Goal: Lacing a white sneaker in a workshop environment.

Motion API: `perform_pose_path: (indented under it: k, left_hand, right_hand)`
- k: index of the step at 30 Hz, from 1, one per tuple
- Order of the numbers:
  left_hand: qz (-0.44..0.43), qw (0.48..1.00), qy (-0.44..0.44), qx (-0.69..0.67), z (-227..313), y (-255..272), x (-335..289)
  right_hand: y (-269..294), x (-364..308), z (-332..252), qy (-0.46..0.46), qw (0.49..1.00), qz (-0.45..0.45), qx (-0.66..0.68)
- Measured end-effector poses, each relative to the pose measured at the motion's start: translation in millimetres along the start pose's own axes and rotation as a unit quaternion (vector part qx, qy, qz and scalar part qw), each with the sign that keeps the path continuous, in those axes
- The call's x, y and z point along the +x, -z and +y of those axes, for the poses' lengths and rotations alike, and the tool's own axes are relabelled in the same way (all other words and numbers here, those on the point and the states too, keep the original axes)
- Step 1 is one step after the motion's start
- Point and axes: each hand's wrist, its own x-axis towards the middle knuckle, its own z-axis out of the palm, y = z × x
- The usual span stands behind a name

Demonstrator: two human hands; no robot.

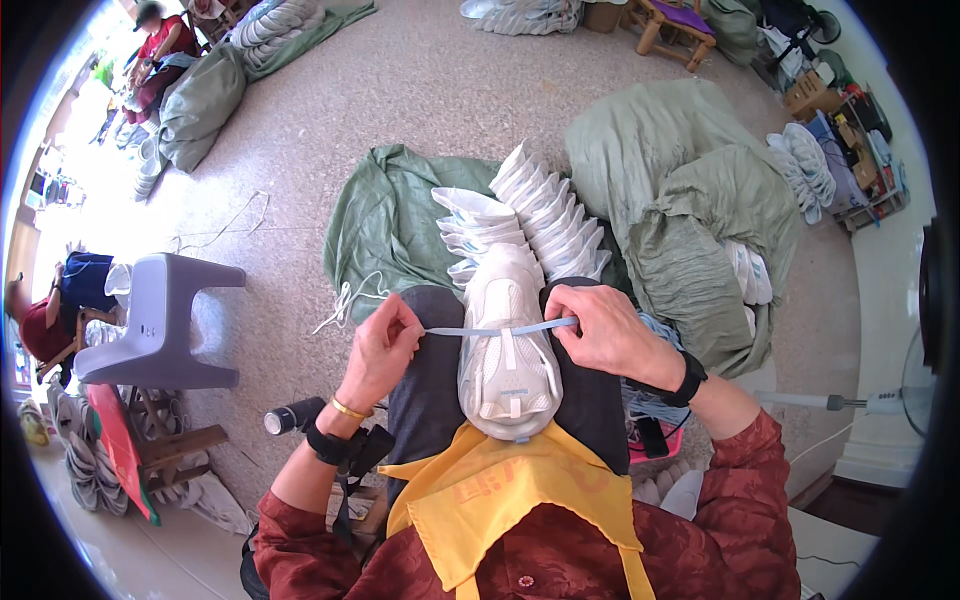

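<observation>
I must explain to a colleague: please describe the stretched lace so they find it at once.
Start at the yellow apron; just beyond it lies a white shoe between dark trouser legs. Across it, the left hand and right hand stretch the lace: flat, pale blue and straight, unlike the tangled blue cords farther right.

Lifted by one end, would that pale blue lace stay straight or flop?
The lace would probably flop: it looks thin and flat, stretched out between the left hand and right hand. It is likely light, being so narrow beside the white shoe.
</observation>
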Motion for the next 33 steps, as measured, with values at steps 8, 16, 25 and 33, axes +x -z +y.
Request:
perform_pose_path:
  k: [8, 16, 25, 33]
  left_hand:
    - [0.041, 0.941, -0.175, 0.287, 30, -28, -10]
    - [0.041, 0.910, -0.242, 0.333, 29, -32, -5]
    - [0.053, 0.929, -0.225, 0.290, 40, -23, -11]
    - [0.140, 0.895, -0.183, 0.381, 21, 32, -18]
  right_hand:
    - [-14, -9, -3, 0.010, 0.997, 0.076, -0.002]
    - [-17, -20, 7, 0.019, 0.993, 0.112, -0.027]
    - [14, -50, 43, -0.050, 0.975, 0.194, -0.101]
    - [35, -96, 100, -0.166, 0.953, 0.246, -0.067]
